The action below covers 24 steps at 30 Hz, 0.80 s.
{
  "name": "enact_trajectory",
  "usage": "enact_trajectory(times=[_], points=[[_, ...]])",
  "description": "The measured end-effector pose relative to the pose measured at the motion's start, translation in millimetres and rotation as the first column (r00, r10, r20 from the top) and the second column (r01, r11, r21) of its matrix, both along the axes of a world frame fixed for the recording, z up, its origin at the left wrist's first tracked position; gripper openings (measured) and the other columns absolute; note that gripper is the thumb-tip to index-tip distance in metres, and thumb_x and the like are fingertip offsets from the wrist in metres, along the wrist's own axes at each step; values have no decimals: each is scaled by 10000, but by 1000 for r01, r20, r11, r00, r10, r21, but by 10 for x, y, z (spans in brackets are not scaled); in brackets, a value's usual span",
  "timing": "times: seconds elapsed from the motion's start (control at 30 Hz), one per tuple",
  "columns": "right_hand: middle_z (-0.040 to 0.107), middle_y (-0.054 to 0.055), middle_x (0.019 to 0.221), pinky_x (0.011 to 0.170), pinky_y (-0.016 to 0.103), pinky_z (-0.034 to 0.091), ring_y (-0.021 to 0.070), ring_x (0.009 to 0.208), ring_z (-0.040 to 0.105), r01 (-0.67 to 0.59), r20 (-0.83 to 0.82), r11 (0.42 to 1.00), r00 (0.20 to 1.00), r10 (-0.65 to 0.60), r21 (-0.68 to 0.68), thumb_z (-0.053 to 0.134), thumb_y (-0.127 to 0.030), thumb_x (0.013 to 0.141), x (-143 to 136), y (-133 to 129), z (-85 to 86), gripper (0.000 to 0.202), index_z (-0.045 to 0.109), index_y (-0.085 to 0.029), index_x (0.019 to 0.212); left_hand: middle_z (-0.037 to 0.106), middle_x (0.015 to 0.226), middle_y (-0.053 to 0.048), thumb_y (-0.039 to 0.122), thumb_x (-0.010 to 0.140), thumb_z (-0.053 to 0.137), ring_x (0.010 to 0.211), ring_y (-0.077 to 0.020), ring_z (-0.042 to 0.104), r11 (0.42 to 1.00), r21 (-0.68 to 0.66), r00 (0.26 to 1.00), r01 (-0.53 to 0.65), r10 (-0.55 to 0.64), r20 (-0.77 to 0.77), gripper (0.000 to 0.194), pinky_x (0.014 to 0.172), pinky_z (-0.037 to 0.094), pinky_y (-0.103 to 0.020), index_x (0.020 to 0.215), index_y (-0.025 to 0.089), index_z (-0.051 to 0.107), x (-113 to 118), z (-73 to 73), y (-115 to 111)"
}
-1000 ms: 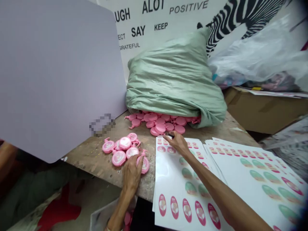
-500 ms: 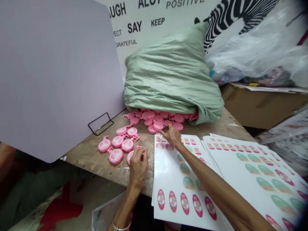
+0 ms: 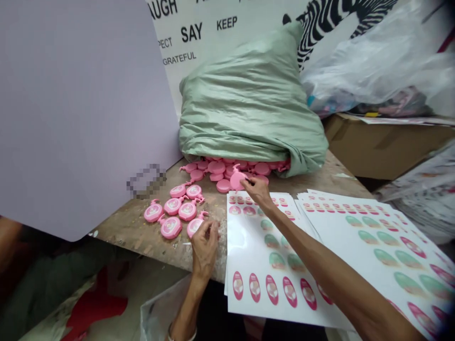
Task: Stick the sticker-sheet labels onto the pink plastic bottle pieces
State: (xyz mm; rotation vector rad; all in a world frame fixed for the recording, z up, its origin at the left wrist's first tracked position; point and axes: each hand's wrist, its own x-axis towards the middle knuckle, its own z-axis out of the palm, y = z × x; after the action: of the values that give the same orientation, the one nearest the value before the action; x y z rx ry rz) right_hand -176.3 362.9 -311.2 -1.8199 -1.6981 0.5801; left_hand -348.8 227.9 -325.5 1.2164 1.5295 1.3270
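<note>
My right hand (image 3: 259, 190) is closed on a plain pink round plastic piece (image 3: 237, 181) with a small curled stem. A small dark tool (image 3: 250, 181) shows at the same fingers; its kind is unclear. My left hand (image 3: 205, 244) has its fingers pinched together beside a labelled pink piece (image 3: 194, 228), partly covering it. What those fingers hold, if anything, is hidden. Several more labelled pink pieces (image 3: 171, 227) lie to the left. Under my right forearm is a sheet of printed stickers (image 3: 245, 251), with pink ovals and green shapes.
A green cloth sack (image 3: 249, 104) lies at the back, pink pieces (image 3: 216, 166) spilling from its mouth. More sticker sheets (image 3: 337, 237) are at right. A large pale board (image 3: 88, 118) stands left. A cardboard box (image 3: 387, 147) sits behind on the right. The table (image 3: 142, 237) ends in front.
My right hand has taken a plain pink piece from the front of the pile and lifted it slightly. My left hand stays almost in place. The view has shifted slightly.
</note>
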Motion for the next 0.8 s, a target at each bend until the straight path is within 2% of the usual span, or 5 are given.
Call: enact_trajectory(times=[0.23,0.37,0.47,0.63,0.8], points=[[632,29,708,589,268,443,151,617,559,-351,-303,927,904,300,-130,408,-548,883,248,-1294,-60,441,634,-175,813,690,1005,-112,395,769,689,871,-195,666,948,-121,665,295,-112,738,397,761,538,-296,1048,122,617,548,-12,43],[665,122,1025,782,391,447,272,903,588,-45,206,997,978,33,55,517,-467,848,687,-1581,-289,411,588,-194,1147,684,928,-102,347,714,752,767,-188,681,937,-265,713,228,25,701,428,722,564,-318,1030,101,599,644,-121,-83],[666,141,988,762,416,437,293,883,582,-57,410,995,912,16,88,449,-430,889,949,-1752,-481,405,562,-167,1176,671,867,-76,373,718,749,737,-178,676,930,-274,761,243,-8,649,422,725,569,-317,1006,98,612,634,-184,-204],[673,118,1017,752,408,411,286,898,601,-27,355,1000,935,24,4,429,-480,892,1043,-1889,-452,404,524,-201,1169,662,833,-62,393,744,721,727,-163,667,913,-268,779,307,-79,622,388,704,567,-288,988,107,623,606,-136,-332],[681,35,829,767,358,359,213,767,598,30,192,999,981,-25,-26,370,-405,927,890,-1315,-190,246,543,-231,912,665,827,-81,439,719,724,655,-169,661,933,-245,829,262,-87,553,466,558,570,-272,1036,114,619,630,-8,18]])
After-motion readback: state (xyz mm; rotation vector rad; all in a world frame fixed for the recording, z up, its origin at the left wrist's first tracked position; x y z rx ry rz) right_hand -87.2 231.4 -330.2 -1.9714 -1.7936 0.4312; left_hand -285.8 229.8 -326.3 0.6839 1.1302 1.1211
